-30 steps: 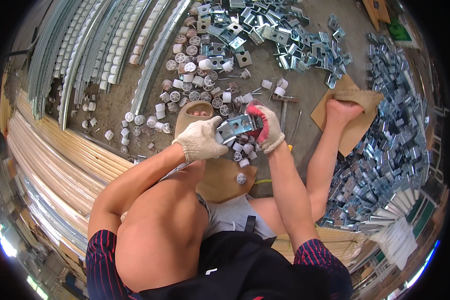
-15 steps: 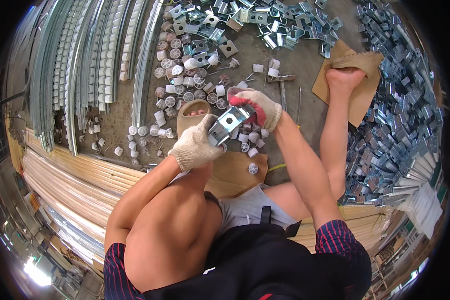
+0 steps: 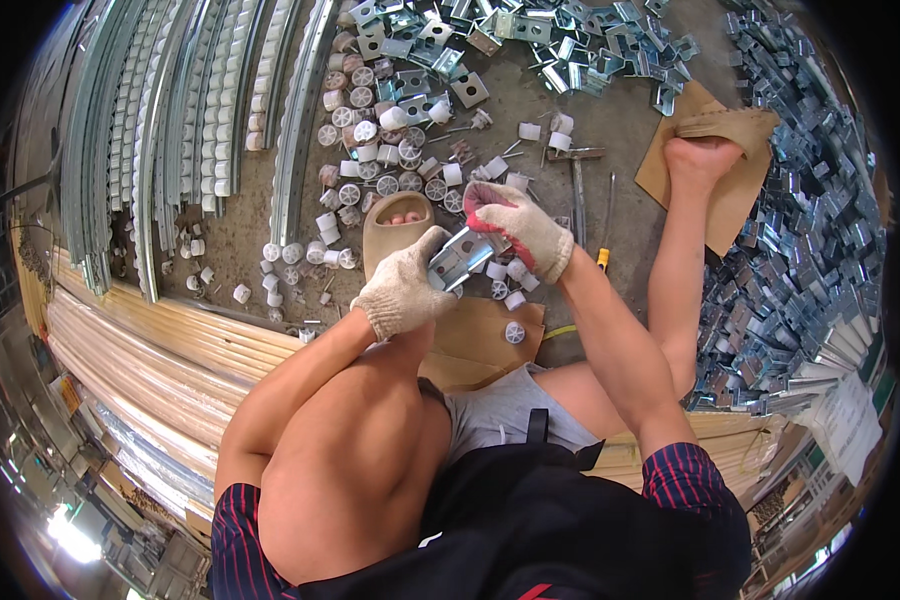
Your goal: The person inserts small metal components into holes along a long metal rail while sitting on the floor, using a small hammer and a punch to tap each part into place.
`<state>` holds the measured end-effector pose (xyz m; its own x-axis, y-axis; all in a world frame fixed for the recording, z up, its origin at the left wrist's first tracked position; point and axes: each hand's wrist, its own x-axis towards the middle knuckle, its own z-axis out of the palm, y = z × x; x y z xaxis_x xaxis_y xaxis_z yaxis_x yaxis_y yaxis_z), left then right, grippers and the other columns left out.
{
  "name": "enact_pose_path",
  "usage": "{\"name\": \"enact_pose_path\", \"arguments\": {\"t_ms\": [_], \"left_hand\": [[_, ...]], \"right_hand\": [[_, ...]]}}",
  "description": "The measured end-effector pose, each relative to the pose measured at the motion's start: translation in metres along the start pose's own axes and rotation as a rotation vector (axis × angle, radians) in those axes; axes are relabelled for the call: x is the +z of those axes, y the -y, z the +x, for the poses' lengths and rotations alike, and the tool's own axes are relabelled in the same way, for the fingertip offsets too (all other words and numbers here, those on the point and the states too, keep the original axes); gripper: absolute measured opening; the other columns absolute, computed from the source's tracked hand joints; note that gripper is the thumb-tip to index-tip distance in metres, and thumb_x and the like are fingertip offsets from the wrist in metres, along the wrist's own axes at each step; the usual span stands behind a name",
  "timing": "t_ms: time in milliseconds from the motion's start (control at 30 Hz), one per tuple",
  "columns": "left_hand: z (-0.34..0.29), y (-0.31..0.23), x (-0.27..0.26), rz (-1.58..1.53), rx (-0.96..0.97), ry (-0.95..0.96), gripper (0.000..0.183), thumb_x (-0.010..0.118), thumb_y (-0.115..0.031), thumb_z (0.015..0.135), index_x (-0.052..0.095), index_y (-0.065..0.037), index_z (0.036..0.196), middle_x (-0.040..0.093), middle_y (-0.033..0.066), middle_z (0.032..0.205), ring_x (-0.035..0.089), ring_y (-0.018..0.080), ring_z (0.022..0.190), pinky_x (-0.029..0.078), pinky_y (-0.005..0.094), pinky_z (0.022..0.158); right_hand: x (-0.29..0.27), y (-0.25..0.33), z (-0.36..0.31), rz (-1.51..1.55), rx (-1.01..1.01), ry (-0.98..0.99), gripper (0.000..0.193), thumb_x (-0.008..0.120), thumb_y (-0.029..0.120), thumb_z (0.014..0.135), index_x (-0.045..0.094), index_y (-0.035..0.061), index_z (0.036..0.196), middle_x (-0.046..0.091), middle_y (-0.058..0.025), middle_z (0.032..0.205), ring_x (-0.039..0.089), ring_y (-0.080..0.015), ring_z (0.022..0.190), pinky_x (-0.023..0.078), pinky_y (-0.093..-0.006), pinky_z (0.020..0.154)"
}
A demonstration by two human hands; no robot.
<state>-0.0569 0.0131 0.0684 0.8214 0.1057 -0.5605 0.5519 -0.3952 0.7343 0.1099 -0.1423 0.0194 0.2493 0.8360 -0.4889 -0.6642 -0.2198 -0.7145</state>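
Our left hand (image 3: 407, 288) pinches a bracket (image 3: 458, 262); our right hand (image 3: 522, 228) curls at its two o'clock, grip unclear; wheels (image 3: 387, 185) lie toward eleven.

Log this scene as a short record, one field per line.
Left hand: gloved, gripping a metal bracket
Right hand: gloved, red palm side partly showing, at the bracket's upper end; grip partly hidden
Floor ahead: loose white spoked rollers
Upper left: long metal rails, some with rows of white rollers
Top: scattered brackets
Far right: large bracket heap
Tools: hammer; yellow-handled tool beside it
Footwear: tan slides, cardboard under the right one
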Motion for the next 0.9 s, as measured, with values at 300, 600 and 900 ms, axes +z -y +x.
{"name": "enact_pose_path", "arguments": {"t_ms": [300,600,900], "left_hand": [[0.007,-0.02,0.003,0.137,-0.069,-0.042,0.067,0.081,-0.027,0.073,0.053,-0.005,0.13,0.072,0.0274,0.107,0.07,0.047,0.106,0.054,0.0507,0.095],[0.011,0.003,0.008,0.092,-0.093,0.023,0.086,0.09,-0.04,0.069,0.055,-0.005,0.139,0.071,0.023,0.124,0.069,0.0365,0.118,0.054,0.0432,0.102],[-0.011,0.012,-0.009,-0.028,-0.106,0.117,0.12,0.094,-0.033,0.067,0.027,-0.007,0.164,0.067,0.0273,0.133,0.064,0.0385,0.129,0.049,0.0407,0.112]], "right_hand": [[-0.016,0.0,0.017,-0.014,0.063,0.027,0.015,0.064,0.02,0.094,0.067,0.007,0.102,0.062,0.0027,0.087,0.059,-0.0077,0.075,0.049,-0.0278,0.062],[0.003,-0.005,0.003,-0.063,0.062,-0.083,0.022,0.067,0.028,0.101,0.068,0.0057,0.1,0.064,0.0027,0.087,0.057,-0.0074,0.076,0.049,-0.0279,0.069],[-0.034,0.018,-0.032,-0.283,-0.312,-0.338,0.04,0.056,0.037,0.11,0.064,0.0068,0.135,0.07,-0.0066,0.127,0.067,-0.013,0.109,0.055,-0.0292,0.091]]}}
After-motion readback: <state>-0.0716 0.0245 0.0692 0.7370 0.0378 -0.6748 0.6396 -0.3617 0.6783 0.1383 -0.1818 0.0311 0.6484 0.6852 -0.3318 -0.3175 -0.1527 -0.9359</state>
